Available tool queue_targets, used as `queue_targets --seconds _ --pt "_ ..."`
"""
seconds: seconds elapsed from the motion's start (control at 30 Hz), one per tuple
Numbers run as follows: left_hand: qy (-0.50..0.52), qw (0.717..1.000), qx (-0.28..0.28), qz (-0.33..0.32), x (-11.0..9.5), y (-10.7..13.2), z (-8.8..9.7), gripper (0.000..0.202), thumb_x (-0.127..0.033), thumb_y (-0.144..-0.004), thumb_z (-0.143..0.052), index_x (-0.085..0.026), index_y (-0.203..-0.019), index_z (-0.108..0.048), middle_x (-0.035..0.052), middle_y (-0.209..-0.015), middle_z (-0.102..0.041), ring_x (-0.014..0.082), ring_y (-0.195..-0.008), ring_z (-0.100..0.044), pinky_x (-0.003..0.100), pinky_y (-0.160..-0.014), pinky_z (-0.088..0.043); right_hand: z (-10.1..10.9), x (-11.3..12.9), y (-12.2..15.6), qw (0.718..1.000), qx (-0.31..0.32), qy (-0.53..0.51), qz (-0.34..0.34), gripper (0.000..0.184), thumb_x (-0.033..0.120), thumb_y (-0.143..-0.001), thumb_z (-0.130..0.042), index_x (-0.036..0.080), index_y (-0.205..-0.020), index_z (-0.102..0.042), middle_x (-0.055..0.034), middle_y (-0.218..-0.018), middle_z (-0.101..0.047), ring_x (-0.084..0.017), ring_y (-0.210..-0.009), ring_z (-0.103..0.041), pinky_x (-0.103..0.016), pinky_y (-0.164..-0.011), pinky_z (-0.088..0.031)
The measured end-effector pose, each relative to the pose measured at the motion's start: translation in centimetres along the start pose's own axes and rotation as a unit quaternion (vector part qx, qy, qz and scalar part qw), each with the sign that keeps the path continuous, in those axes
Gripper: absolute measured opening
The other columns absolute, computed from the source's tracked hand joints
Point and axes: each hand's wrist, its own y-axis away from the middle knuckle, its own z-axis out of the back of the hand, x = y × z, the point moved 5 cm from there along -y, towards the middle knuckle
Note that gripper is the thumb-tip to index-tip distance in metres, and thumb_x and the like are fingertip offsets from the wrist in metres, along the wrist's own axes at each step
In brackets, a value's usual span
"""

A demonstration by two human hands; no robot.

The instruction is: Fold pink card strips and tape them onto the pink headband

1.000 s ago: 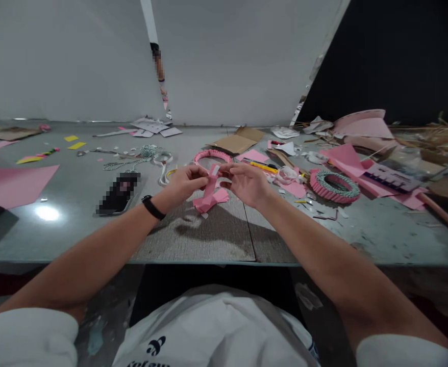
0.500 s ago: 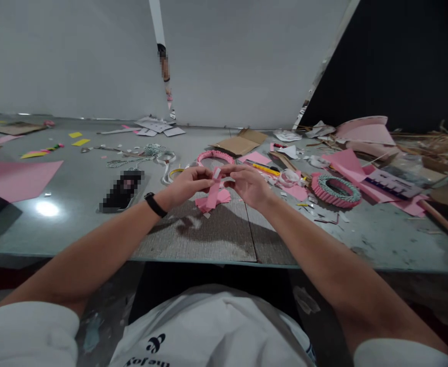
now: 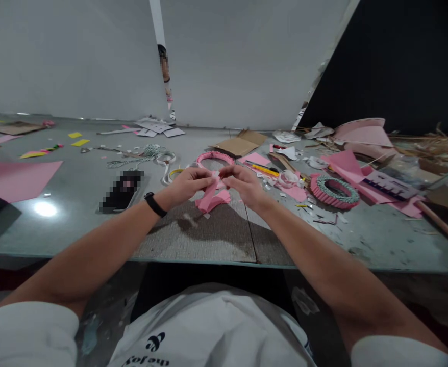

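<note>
Both my hands meet above the middle of the grey table [image 3: 74,224]. My left hand [image 3: 188,184], with a black band on the wrist, pinches the top of a pink paper strip [image 3: 209,192]. My right hand [image 3: 244,184] pinches the same strip from the right, fingertips nearly touching the left ones. The strip hangs down onto a small pile of pink paper pieces [image 3: 213,200] lying on the table. A pink ring-shaped paper band [image 3: 215,156] lies just behind my hands.
A phone [image 3: 122,191] lies left of my hands and a large pink sheet [image 3: 13,178] at the far left. A pink and teal paper ring [image 3: 334,189], tape rolls, a yellow cutter [image 3: 265,169], cardboard and pink scraps crowd the right. Twine and ribbon lie behind.
My hands have drawn closer together on the strip, and the strip's upper end is now folded down between the fingers. The camera view shifted slightly.
</note>
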Motion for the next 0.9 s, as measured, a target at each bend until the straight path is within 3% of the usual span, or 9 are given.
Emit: queue_targets --seconds 0.1,0.2,0.27,0.37,0.47,0.7,0.9 --pt "-0.013 0.999 0.035 -0.017 -0.3 0.0 -0.2 0.039 -0.05 -0.092 -0.076 -0.019 -0.073 -0.064 -0.0023 -0.07 -0.049 0.0116 -0.065 -0.042 0.029 -0.063 -0.031 1.3 -0.3 -0.5 0.996 -0.05 0.075 0.025 0.057 0.046 -0.081 -0.082 0.028 -0.134 -0.071 -0.005 -0.105 -0.076 -0.023 -0.095 -0.068 -0.037 -0.081 -0.056" --pt "-0.031 0.997 0.055 -0.033 -0.5 0.1 -0.4 0.042 -0.05 -0.094 -0.074 -0.019 -0.07 -0.058 -0.0028 -0.068 -0.047 0.0116 -0.065 -0.041 0.029 -0.064 -0.031 1.7 -0.3 -0.7 0.994 -0.021 0.107 0.03 0.043 0.062 -0.091 -0.075 0.025 -0.114 -0.075 -0.0058 -0.098 -0.074 -0.022 -0.088 -0.064 -0.036 -0.075 -0.051" --pt "-0.045 0.997 0.063 -0.028 -0.5 0.0 -0.6 0.044 -0.051 -0.096 -0.072 -0.02 -0.069 -0.057 -0.0028 -0.068 -0.047 0.0117 -0.065 -0.041 0.029 -0.063 -0.031 1.1 -0.2 -0.5 0.993 0.029 0.109 0.028 0.049 0.072 -0.094 -0.072 0.023 -0.098 -0.075 -0.0049 -0.09 -0.071 -0.02 -0.081 -0.061 -0.036 -0.072 -0.048" --pt "-0.066 0.995 0.078 -0.018 -0.1 0.0 -0.7 0.035 -0.049 -0.095 -0.07 -0.019 -0.076 -0.065 -0.0016 -0.07 -0.053 0.0128 -0.067 -0.045 0.028 -0.064 -0.034 -0.1 -0.2 0.0 0.992 0.065 0.108 0.01 0.055 0.078 -0.09 -0.078 0.022 -0.09 -0.075 -0.0002 -0.077 -0.063 -0.015 -0.069 -0.051 -0.033 -0.064 -0.039" --pt "-0.085 0.993 0.077 -0.01 0.4 -0.1 -0.6 0.027 -0.045 -0.092 -0.07 -0.02 -0.084 -0.072 -0.0006 -0.074 -0.059 0.0144 -0.069 -0.049 0.029 -0.065 -0.037 -0.7 0.0 0.2 0.991 0.061 0.118 -0.003 0.054 0.076 -0.087 -0.083 0.022 -0.086 -0.076 0.0014 -0.071 -0.06 -0.014 -0.065 -0.046 -0.033 -0.061 -0.034" --pt "-0.135 0.99 0.043 -0.009 0.7 -0.8 -0.3 0.033 -0.05 -0.097 -0.071 -0.02 -0.084 -0.073 -0.0008 -0.075 -0.059 0.0154 -0.071 -0.049 0.03 -0.069 -0.036 -0.1 0.3 0.0 0.991 0.021 0.127 -0.047 0.049 0.071 -0.088 -0.081 0.023 -0.081 -0.076 -0.0023 -0.071 -0.067 -0.016 -0.066 -0.055 -0.034 -0.065 -0.043" --pt "-0.186 0.982 0.029 -0.011 1.2 -1.2 -0.7 0.033 -0.046 -0.101 -0.069 -0.02 -0.082 -0.07 0.0012 -0.077 -0.063 0.0173 -0.072 -0.052 0.031 -0.07 -0.037 0.2 -0.3 -0.5 0.971 0.019 0.231 -0.063 0.029 0.033 -0.098 -0.075 0.021 -0.072 -0.072 -0.0008 -0.071 -0.067 -0.016 -0.07 -0.058 -0.034 -0.072 -0.045"
